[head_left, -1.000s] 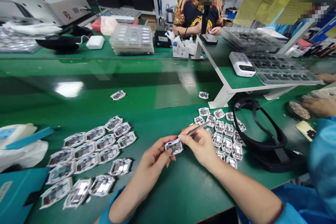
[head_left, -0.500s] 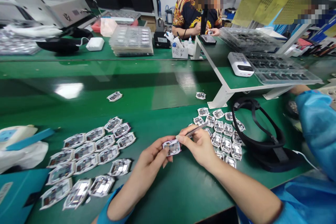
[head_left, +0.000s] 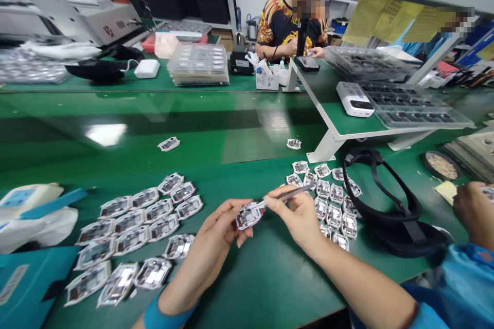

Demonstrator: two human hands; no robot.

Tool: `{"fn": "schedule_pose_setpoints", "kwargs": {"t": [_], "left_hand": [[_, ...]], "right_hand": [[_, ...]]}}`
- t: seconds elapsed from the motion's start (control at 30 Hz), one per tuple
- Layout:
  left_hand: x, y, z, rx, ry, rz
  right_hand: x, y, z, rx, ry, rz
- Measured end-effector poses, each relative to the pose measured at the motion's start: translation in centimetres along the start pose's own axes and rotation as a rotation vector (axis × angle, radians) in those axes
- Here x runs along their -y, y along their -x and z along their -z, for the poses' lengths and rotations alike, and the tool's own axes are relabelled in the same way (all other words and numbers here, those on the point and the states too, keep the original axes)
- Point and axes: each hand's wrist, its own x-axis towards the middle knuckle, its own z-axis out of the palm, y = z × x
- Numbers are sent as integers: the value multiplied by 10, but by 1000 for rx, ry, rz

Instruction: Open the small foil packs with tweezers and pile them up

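My left hand (head_left: 221,239) is closed around the edge of a white watch casing (head_left: 248,216) with small electronic parts showing inside. In my right hand (head_left: 297,216), pinched between thumb and fingers, is a slim grey pair of tweezers (head_left: 291,193). Its tip reaches the right upper part of the casing; whether it grips anything there is too small to tell. Left of my hands, similar open casings (head_left: 133,239) lie in rows on the green bench (head_left: 247,288). Another group of smaller-looking casings (head_left: 321,207) lies just beyond my right hand.
A black headset with a strap (head_left: 386,211) lies to the right, below a raised shelf (head_left: 328,108). At the far right is a co-worker's hand (head_left: 473,213) near a round dish (head_left: 440,165). A teal box (head_left: 34,282) stands at left. Another person (head_left: 291,25) sits opposite.
The casing has tilted and shifted slightly left in my left hand. The tweezers' tip has come over it. At right, the co-worker's arm has drawn back and the hand now shows.
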Motion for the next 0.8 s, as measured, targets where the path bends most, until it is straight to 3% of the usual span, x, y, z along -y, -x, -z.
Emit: {"fn": "schedule_pose_setpoints", "kwargs": {"t": [0.2,0.47,0.8], "left_hand": [[8,3,-3,-15,-52,-81],[9,1,-3,-13,-114,-88],[10,-1,4,-37,-180,20]], "right_hand": [[-1,4,-3,50,-21,17],[-2,5,-2,108,-31,42],[7,7,0,189,196,444]]}}
